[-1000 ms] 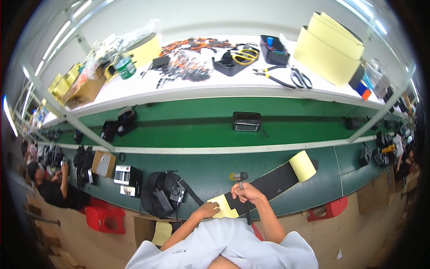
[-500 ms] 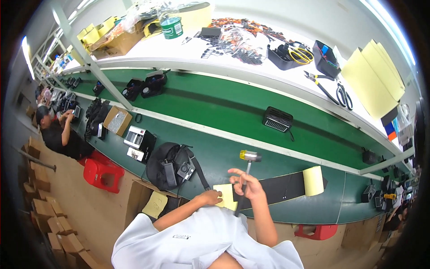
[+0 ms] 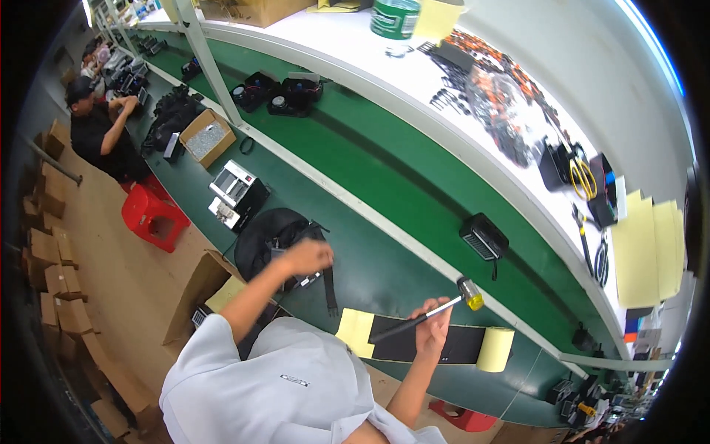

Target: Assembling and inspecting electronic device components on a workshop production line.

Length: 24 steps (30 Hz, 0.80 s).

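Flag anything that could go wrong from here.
The hammer in the right hand appears over the black strip; if the grip slipped, it might mark it.

The left hand appears near the black bag's strap and could catch it.

The yellow roll at the strip's end might unwind if the strip were knocked.

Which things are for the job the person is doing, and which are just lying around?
Probably for the job:
black-handled hammer with a yellow-and-metal head, held in the right hand
long flat black strip
cylindrical yellow roll at its end

Probably just lying around:
red plastic stool
clear jar with a green label
open brown cardboard box
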{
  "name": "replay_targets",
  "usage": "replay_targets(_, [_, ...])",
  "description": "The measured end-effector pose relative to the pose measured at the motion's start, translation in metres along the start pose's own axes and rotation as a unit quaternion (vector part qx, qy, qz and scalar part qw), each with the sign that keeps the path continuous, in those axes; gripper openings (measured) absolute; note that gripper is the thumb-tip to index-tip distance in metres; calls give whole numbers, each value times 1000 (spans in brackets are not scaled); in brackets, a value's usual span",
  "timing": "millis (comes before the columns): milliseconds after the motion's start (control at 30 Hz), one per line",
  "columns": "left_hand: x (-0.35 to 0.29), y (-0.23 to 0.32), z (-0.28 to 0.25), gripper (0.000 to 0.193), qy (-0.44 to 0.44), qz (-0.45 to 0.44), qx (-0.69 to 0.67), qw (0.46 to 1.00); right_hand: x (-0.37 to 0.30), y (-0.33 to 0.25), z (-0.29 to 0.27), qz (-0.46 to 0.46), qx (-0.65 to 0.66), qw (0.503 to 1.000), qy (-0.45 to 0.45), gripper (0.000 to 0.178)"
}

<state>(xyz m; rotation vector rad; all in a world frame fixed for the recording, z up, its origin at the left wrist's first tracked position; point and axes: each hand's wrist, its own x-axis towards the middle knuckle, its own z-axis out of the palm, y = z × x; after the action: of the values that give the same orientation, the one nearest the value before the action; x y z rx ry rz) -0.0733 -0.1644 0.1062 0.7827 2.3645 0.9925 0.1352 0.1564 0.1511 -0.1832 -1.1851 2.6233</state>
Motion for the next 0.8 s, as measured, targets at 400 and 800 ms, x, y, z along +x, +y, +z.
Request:
replay_targets(400, [324,-310,-319,35,423,-4,398,814,-16,101,-79,129,-674,574,446,16])
replay_targets(800, [377,-316,-305,31,165,-154,417,880,27,74,-120,122,-882,298,343,37])
